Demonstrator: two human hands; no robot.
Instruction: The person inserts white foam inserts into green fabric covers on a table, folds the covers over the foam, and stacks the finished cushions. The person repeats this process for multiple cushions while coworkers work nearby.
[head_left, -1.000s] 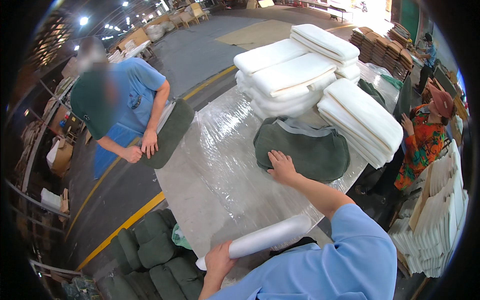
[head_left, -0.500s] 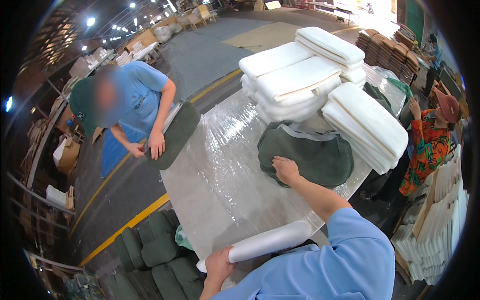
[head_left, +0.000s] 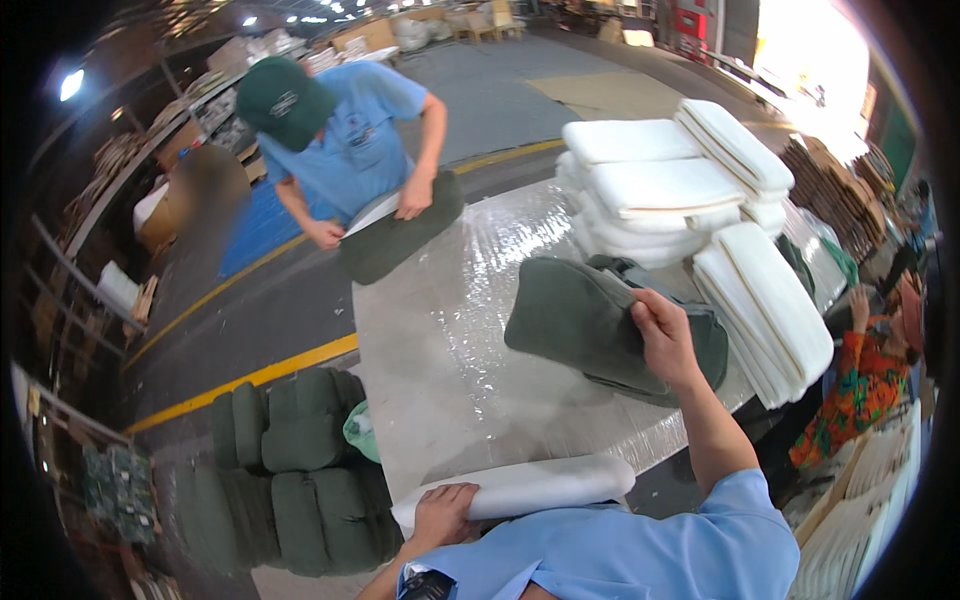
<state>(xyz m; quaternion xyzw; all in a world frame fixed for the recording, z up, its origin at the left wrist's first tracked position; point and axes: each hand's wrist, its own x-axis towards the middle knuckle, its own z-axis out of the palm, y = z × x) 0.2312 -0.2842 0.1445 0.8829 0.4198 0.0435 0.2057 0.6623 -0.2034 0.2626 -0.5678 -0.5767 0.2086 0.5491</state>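
Observation:
At the table's near edge lies a long white piece of padding [head_left: 550, 487], rolled or folded. My left hand [head_left: 446, 513] curls over its left end. My right hand [head_left: 664, 335] pinches the edge of a dark green fabric cover [head_left: 570, 310] and lifts it at a tilt. Beneath and behind it, more dark green covers [head_left: 707, 350] lie piled on the table [head_left: 420, 350], partly hidden. Across the table a co-worker in a blue shirt [head_left: 350, 130] has both hands on another dark green cover [head_left: 400, 235] with something white at its opening.
Folded white padding [head_left: 670, 185] stands in tall stacks at the back right, with another stack [head_left: 765, 310] beside the covers. Dark green stuffed cushions [head_left: 300, 425] are piled left of the table. At the right, a person in a patterned orange shirt [head_left: 845, 400] is near stacked white slabs [head_left: 860, 520].
My right hand has taken hold of the top green cover and raised it off the pile. My left hand stays at the padding. The view has swung, shifting the surroundings.

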